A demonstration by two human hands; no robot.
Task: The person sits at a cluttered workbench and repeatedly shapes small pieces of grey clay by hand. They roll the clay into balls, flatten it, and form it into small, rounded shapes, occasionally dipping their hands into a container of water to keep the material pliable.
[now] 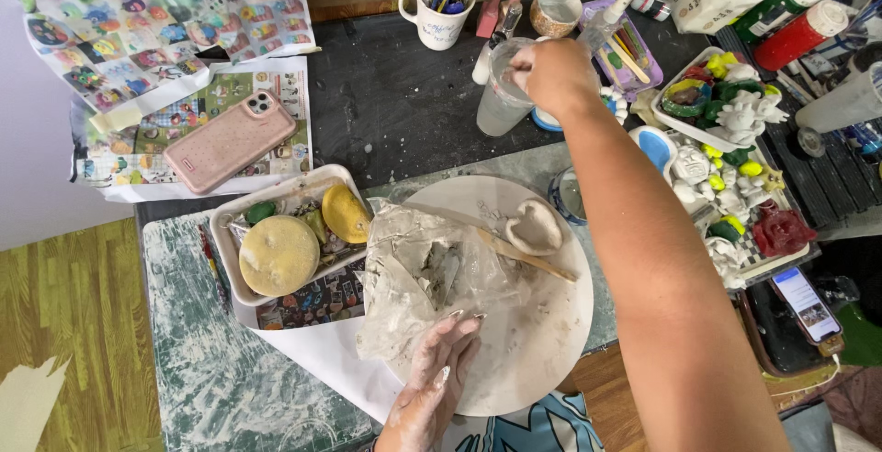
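Note:
My right hand (555, 73) reaches far across the table and is closed at the rim of a cloudy plastic cup (501, 101); what it pinches there is hidden. My left hand (434, 389), dusted with clay, rests flat with fingers apart on the near part of a round white board (542, 342). Its fingertips touch a crumpled clear plastic sheet (404, 277) holding a grey lump of clay (441, 268). A small heart-shaped clay dish (534, 228) and a wooden stick (524, 255) lie on the board's far side.
A white tray (241, 298) with yellow sponges sits left of the board. A pink phone (230, 142) lies on printed paper. A mug of brushes (439, 6), paint bottles (799, 22), and trays of small clay figures (735, 158) crowd the far right. Another phone (807, 303) lies at right.

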